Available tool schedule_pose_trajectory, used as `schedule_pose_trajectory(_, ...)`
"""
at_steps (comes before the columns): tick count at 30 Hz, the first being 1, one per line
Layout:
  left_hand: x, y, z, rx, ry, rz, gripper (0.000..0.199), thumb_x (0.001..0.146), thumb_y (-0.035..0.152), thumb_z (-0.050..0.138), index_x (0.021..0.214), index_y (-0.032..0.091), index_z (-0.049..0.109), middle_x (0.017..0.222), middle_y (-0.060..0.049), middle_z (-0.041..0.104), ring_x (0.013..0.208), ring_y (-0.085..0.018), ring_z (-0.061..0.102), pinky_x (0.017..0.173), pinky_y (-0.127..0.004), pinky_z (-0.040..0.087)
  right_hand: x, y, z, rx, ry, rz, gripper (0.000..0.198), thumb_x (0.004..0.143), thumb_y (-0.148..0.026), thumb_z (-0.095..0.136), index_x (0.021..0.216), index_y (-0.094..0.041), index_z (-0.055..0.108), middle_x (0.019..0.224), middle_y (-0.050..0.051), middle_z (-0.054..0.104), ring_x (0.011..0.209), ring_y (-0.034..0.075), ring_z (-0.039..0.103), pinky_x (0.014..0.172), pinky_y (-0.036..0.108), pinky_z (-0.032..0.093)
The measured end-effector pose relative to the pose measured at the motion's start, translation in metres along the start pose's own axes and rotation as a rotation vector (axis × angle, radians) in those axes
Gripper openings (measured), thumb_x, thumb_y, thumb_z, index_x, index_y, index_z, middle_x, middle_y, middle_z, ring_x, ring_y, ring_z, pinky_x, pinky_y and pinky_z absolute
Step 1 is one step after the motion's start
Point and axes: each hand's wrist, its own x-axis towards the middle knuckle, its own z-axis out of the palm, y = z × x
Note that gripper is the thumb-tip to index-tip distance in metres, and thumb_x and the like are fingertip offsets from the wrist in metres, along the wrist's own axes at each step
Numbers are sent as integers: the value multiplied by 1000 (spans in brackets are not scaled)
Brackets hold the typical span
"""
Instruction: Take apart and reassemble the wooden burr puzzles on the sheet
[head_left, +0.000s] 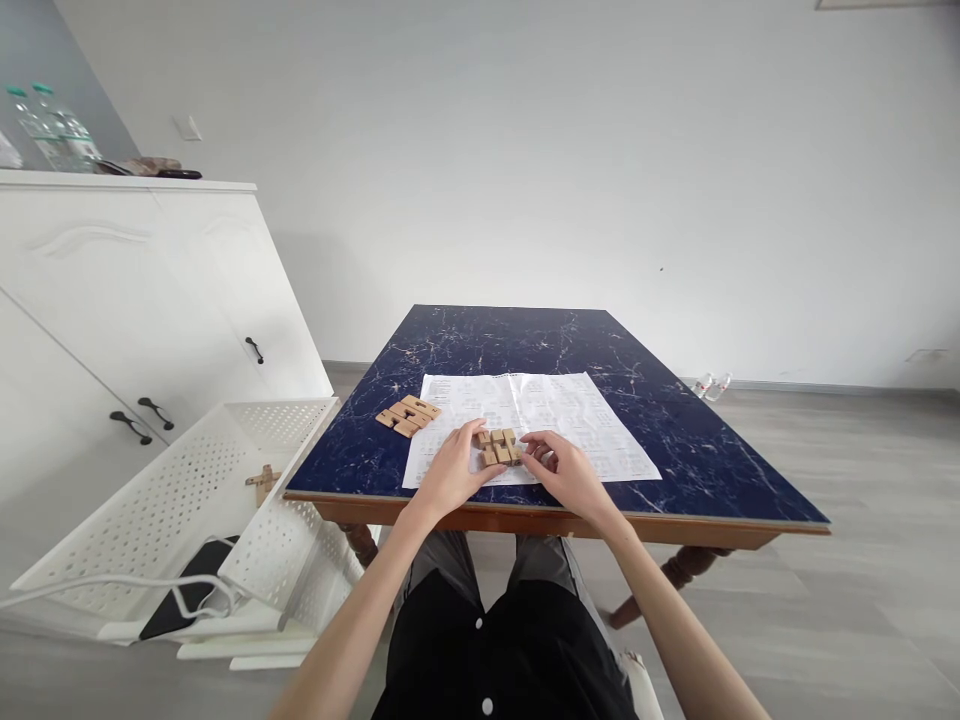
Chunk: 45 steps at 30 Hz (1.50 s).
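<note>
Several small wooden puzzle blocks (501,448) sit close together on a printed paper sheet (607,440), near the table's front edge. My left hand (452,466) rests against their left side, thumb and fingers curved around that end. At the right end, my right hand (564,468) touches the blocks with bent fingers and thumb. The blocks lie between both hands, and the fingertips partly cover their outer ends. Left of the sheet's middle, flat wooden pieces with cut-out notches (409,415) lie partly on the blue table.
The blue marble-patterned table (517,340) has a wooden edge. To the left stand a white cabinet (150,300) and white perforated baskets (180,480), one holding a small wooden piece (264,483). Plastic bottles stand on the cabinet (56,130) and on the floor (711,386).
</note>
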Motion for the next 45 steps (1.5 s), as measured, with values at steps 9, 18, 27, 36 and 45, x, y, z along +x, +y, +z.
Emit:
schedule_pose_trajectory(9, 1, -1, 0, -21, -3, -14, 76, 88, 58, 80, 151, 29, 49, 148, -17, 63, 138, -40, 60, 112, -54, 50, -1, 4, 0, -74, -25, -40, 37, 97, -54, 67, 122, -27, 72, 102, 10, 71, 85, 27, 67, 73, 41, 55)
schedule_pose_trajectory(18, -1, 3, -2, -115, 10, -18, 80, 83, 54, 87, 150, 32, 50, 145, -13, 67, 136, -40, 62, 113, -54, 49, 2, 5, 1, -14, 7, -27, 38, 96, -61, 68, 108, -26, 75, 101, 10, 72, 82, 26, 68, 72, 40, 56)
schedule_pose_trajectory(27, 0, 12, -14, -476, 118, -70, 81, 76, 51, 94, 144, 32, 56, 149, -11, 65, 133, -36, 65, 117, -53, 48, 4, 3, 0, 246, 54, 23, 40, 89, -60, 77, 108, -25, 75, 138, 15, 71, 116, 32, 74, 83, 39, 62)
schedule_pose_trajectory(36, 17, 32, 3, -1168, 227, -237, 62, 98, 78, 51, 118, 21, 68, 106, -13, 75, 87, -22, 72, 87, -40, 63, 14, -12, 0, 707, 202, 35, 41, 85, -57, 84, 100, -25, 63, 130, 13, 73, 116, 34, 75, 98, 48, 60)
schedule_pose_trajectory(45, 10, 59, 22, -1400, 214, -291, 77, 80, 97, 53, 72, 22, 41, 65, 6, 37, 46, -5, 18, 36, -18, 17, 9, -43, 26, 1119, 354, 76, 48, 93, -67, 70, 119, -26, 71, 110, 7, 69, 92, 22, 67, 93, 41, 59)
